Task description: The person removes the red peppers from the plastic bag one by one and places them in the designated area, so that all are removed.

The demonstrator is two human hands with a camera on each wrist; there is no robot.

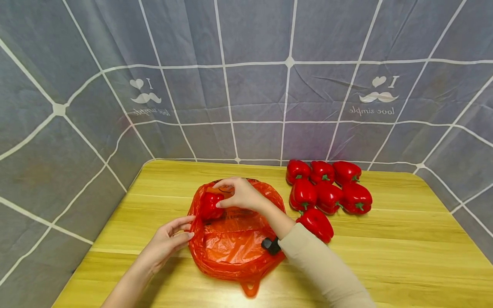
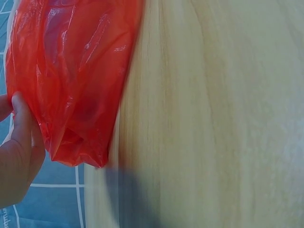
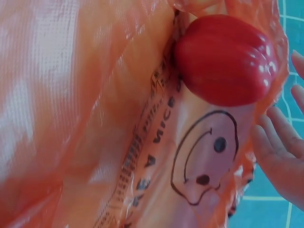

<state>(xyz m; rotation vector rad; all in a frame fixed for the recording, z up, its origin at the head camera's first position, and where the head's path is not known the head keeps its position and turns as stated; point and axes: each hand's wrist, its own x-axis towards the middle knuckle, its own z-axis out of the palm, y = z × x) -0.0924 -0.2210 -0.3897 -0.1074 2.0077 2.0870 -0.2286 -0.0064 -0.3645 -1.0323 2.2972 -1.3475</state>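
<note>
A red plastic bag [image 1: 231, 248] lies spread wide on the table, its mouth facing up. Inside, near its left wall, sits a red bell pepper [image 1: 210, 206]; in the right wrist view the pepper [image 3: 225, 59] lies beside a printed smiley face. My right hand [image 1: 244, 194] reaches over the bag's mouth, thumb and fingers spread beside the pepper without closing round it. At the bag's left rim, my left hand [image 1: 169, 239] holds the plastic with thumb and fingertips. In the left wrist view, that hand [image 2: 21, 147] is at the bag's edge.
Several red bell peppers [image 1: 328, 196] stand grouped on the wooden table [image 1: 404, 239] right of the bag, one [image 1: 316, 224] nearest my right forearm. A grey tile-patterned cloth [image 1: 258, 94] hangs behind and at the sides. A bag handle loop [image 1: 251, 291] points toward me.
</note>
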